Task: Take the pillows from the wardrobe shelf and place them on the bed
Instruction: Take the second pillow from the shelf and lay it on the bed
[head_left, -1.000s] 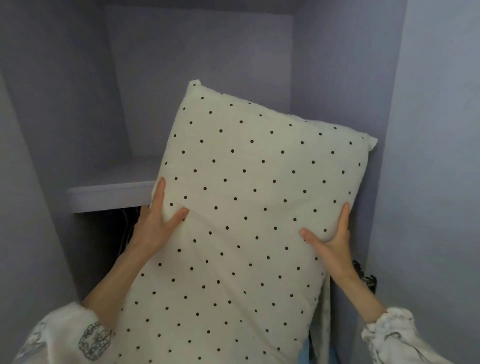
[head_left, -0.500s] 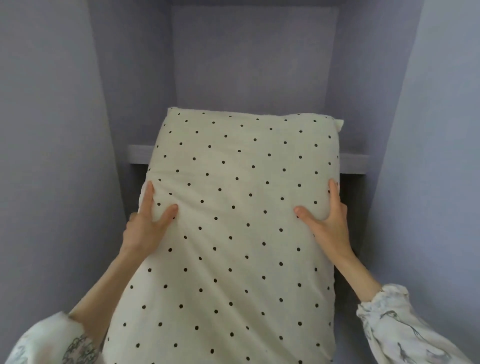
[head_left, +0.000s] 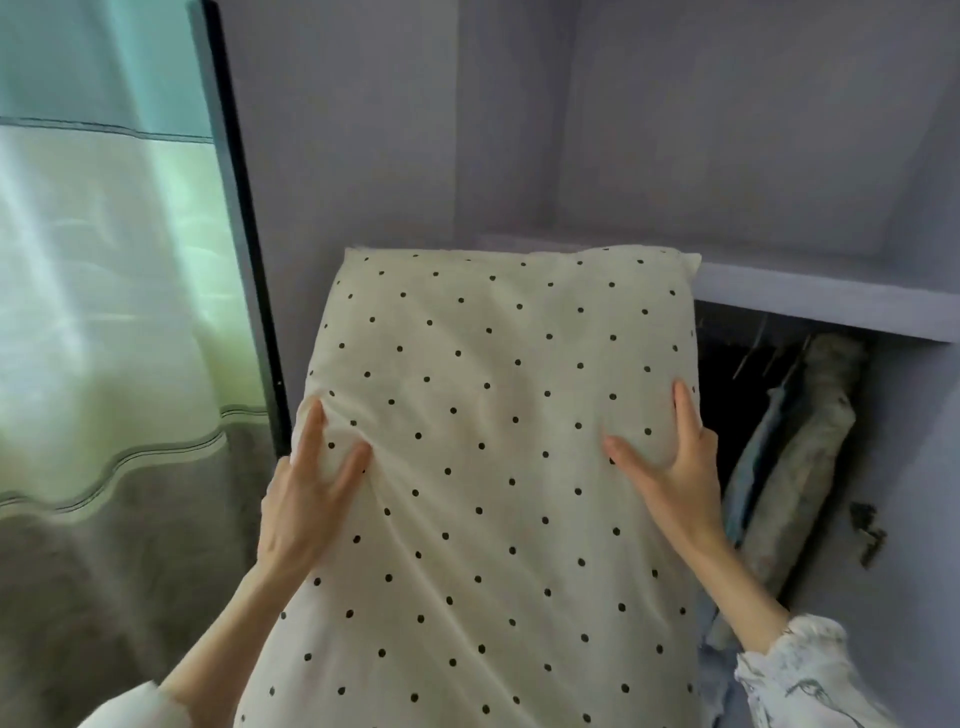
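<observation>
Turning left since a moment ago, you hold the pillow clear of the shelf, left hand and right hand clamped on its sides; curtain now visible, bed unseen.

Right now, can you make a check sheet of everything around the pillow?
Surface: wardrobe shelf, lilac; nothing seen on the part in view.
Job's things: one spotted pillow, held up in front of the shelf; bed not in view.
Clutter: hanging clothes below the shelf.
Hands: left hand and right hand grip the pillow's two sides.
Cables: nothing seen.
Surroundings: curtain on the left, dark frame beside it, lilac walls.
</observation>
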